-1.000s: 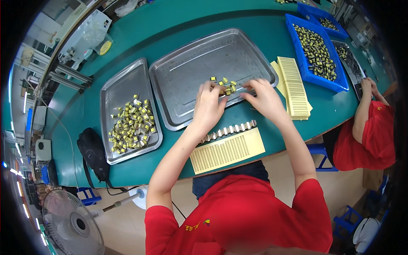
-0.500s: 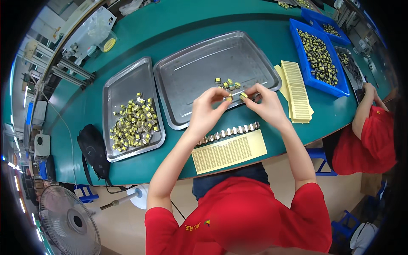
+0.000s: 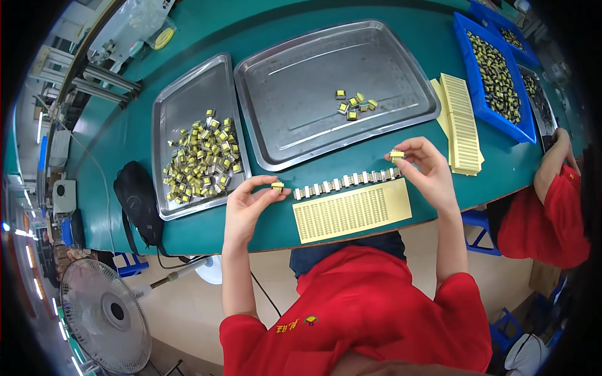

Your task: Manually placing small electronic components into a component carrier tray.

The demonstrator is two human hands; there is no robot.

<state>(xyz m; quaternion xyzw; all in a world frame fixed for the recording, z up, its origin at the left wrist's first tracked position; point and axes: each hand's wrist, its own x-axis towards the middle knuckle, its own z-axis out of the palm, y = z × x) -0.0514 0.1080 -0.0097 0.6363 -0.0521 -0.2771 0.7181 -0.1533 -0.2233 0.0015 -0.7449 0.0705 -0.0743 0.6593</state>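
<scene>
Head view. Left of the printed yellow sheet [image 3: 354,212] on the green tabletop [image 3: 273,229], a heap of yellow-topped components [image 3: 204,153] lay in a narrow tray [image 3: 188,97]. Left hand [image 3: 243,208], just off the sheet's left end: fingers pinched one component [image 3: 277,186]. A component row [image 3: 337,183] lined the sheet's far edge. Right hand [image 3: 430,173], by the sheet's far right corner: fingers pinched another component [image 3: 396,155]. Stacked sheets [image 3: 463,125] lay right of the sheet.

A pale floor [image 3: 185,307] shows beneath a green table [image 3: 204,34] and blue stools [image 3: 478,219] (strip lights [image 3: 39,289] glow far left).
</scene>
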